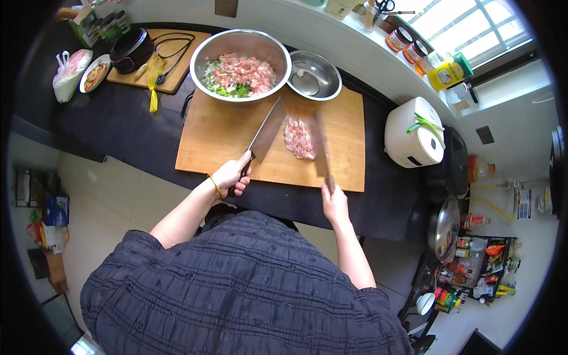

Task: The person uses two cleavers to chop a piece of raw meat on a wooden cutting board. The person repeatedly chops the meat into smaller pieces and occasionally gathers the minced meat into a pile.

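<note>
Steel in both fists: my left hand (231, 175) grips 1 cleaver (267, 129), my right hand (335, 201) the other cleaver (319, 148). Minced meat (298, 138) lies between them on the wooden board (219, 142); I'd alternate chops, gathering strays inward. Beyond sits the filled steel bowl (240, 65).

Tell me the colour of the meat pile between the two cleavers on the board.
Pale pink with whitish flecks: the minced meat on the wooden cutting board, seen in the head view.

A white rice cooker (414, 133) stands near a small empty steel bowl (314, 74).
</note>
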The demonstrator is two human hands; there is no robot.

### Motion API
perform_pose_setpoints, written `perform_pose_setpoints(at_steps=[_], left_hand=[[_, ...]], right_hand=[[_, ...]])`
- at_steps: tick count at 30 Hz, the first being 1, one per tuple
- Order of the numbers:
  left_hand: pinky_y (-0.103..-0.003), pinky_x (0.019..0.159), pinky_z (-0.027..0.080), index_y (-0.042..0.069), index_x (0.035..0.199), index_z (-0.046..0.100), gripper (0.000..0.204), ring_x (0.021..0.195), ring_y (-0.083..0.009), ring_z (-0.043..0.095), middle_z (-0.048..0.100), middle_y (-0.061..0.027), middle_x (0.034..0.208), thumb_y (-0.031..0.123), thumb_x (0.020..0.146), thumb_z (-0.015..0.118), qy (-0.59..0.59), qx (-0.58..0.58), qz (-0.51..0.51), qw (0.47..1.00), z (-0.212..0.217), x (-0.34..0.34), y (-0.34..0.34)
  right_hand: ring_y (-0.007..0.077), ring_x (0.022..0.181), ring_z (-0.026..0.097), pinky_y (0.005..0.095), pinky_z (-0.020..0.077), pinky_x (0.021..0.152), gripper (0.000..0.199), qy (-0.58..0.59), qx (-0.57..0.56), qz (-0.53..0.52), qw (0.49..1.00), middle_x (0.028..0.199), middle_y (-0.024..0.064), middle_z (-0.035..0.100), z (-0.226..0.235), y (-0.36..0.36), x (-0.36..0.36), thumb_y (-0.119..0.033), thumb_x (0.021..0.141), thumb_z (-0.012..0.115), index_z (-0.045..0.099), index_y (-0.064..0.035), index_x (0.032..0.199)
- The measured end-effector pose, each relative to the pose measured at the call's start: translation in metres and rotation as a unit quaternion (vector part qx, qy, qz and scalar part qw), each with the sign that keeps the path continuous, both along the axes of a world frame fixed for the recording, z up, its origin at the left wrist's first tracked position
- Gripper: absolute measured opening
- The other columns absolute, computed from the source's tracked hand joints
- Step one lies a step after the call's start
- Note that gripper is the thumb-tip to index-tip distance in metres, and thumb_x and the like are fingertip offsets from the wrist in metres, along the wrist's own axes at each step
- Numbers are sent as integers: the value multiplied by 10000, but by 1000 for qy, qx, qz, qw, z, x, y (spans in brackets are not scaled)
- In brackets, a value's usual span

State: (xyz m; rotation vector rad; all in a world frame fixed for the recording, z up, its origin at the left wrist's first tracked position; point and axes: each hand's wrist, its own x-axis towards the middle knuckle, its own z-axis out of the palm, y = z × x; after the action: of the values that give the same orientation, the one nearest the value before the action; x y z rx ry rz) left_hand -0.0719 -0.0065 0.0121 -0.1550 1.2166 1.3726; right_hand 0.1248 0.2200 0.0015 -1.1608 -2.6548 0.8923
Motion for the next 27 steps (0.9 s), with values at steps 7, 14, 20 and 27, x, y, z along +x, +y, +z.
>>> perform_pose_setpoints(at_steps=[7, 14, 20, 27], left_hand=[[-209, 354, 257, 110, 718, 395, 481, 378, -61, 277, 342, 26, 502, 575, 842, 401, 10, -13, 17, 1000, 3, 5, -7], [-209, 344, 237, 113, 722, 400, 485, 368, -57, 258, 341, 28, 501, 584, 838, 397, 9, -39, 61, 997, 2, 18, -9], [-215, 341, 238, 114, 722, 397, 476, 365, -62, 251, 337, 27, 499, 574, 847, 388, 5, -52, 102, 993, 2, 32, -10], [-207, 339, 241, 113, 718, 396, 477, 366, -60, 249, 341, 26, 502, 573, 845, 393, 6, -54, 141, 989, 5, 46, -8]], right_hand=[[357, 730, 587, 388, 445, 632, 424, -20, -9, 64, 998, 730, 205, 593, 47, 31, -9, -421, 847, 500, 587, -8, 882], [387, 842, 570, 422, 443, 720, 544, -177, 33, 112, 977, 798, 247, 593, 16, 66, -4, -509, 838, 440, 599, 11, 862], [384, 804, 575, 415, 447, 711, 538, -35, 29, 172, 984, 773, 239, 595, 14, 69, -3, -505, 842, 437, 592, 10, 826], [382, 820, 580, 426, 454, 716, 468, -106, -4, 215, 971, 793, 244, 598, 38, 83, -20, -458, 841, 466, 605, -27, 957]])
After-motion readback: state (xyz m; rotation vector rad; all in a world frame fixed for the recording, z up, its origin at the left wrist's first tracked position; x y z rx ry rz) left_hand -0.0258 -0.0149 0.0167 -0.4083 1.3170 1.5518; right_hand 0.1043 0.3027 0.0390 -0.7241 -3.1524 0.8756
